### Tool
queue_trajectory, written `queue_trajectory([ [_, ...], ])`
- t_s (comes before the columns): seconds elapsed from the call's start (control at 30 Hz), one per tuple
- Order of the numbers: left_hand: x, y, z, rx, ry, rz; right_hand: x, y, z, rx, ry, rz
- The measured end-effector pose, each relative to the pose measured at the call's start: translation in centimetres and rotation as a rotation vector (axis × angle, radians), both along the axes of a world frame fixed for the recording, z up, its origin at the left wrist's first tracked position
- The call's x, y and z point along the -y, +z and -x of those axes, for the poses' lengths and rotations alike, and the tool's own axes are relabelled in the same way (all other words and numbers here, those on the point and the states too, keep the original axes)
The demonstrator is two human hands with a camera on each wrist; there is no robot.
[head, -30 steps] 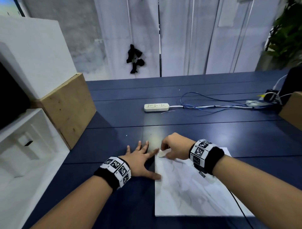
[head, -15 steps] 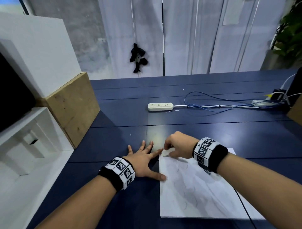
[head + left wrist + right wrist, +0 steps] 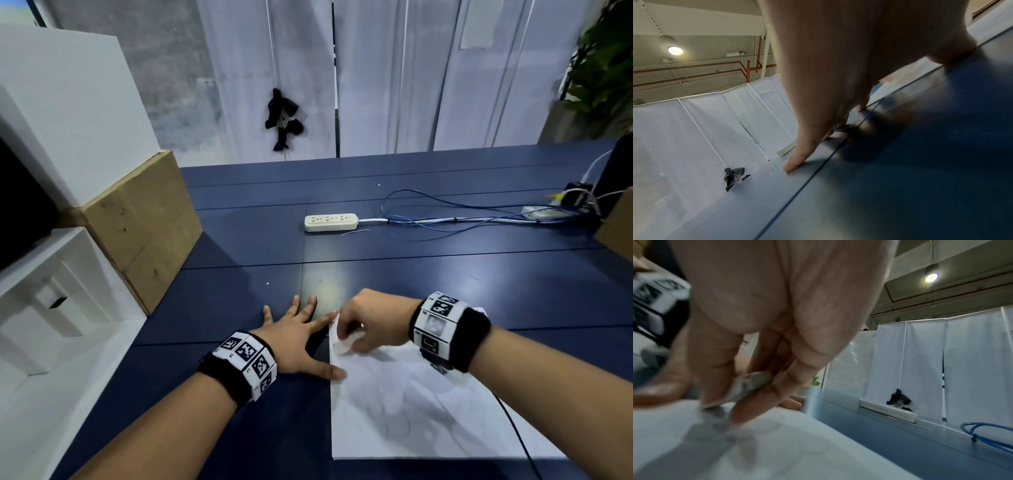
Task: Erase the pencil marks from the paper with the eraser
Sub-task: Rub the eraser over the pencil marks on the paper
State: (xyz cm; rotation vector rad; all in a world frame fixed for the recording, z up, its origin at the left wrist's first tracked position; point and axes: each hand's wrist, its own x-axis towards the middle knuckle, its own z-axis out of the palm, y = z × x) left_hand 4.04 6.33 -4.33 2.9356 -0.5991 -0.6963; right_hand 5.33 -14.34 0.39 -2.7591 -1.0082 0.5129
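Observation:
A white sheet of paper (image 3: 418,414) with faint pencil curves lies on the dark blue table (image 3: 239,308). My right hand (image 3: 370,325) pinches a smudged white eraser (image 3: 342,346) and presses it on the paper's far left corner; the right wrist view shows the eraser (image 3: 748,386) between thumb and fingers, touching the paper (image 3: 777,443). My left hand (image 3: 301,339) lies flat with fingers spread, thumb on the paper's left edge, and the left wrist view shows the fingertips (image 3: 795,164) pressed on the table.
A white power strip (image 3: 330,222) with blue cables (image 3: 479,219) lies farther back. A wooden box (image 3: 144,226) and white foam blocks (image 3: 44,325) line the left side. A black cable (image 3: 520,442) runs over the paper's right part.
My right hand has slid the eraser slightly toward me and to the left over the paper's corner. The left hand stays flat in place.

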Motion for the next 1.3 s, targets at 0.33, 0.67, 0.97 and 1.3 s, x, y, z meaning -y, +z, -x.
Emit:
queue_trajectory([
  [0.33, 0.3, 1.2, 0.3, 0.006, 0.013, -0.015, -0.5, -0.1, -1.2, 0.073, -0.061, -0.019],
  [0.67, 0.5, 1.8, 0.4, 0.018, 0.04, -0.001, -0.4, 0.2, -2.1, 0.084, -0.124, -0.032],
  [0.97, 0.5, 1.6, 0.4, 0.026, 0.044, 0.017, -0.6, 0.3, -2.3, 0.105, -0.102, -0.019],
  [1.3, 0.5, 1.6, 0.4, 0.016, 0.043, 0.013, 0.2, 0.4, -1.3, -0.005, -0.067, -0.013],
])
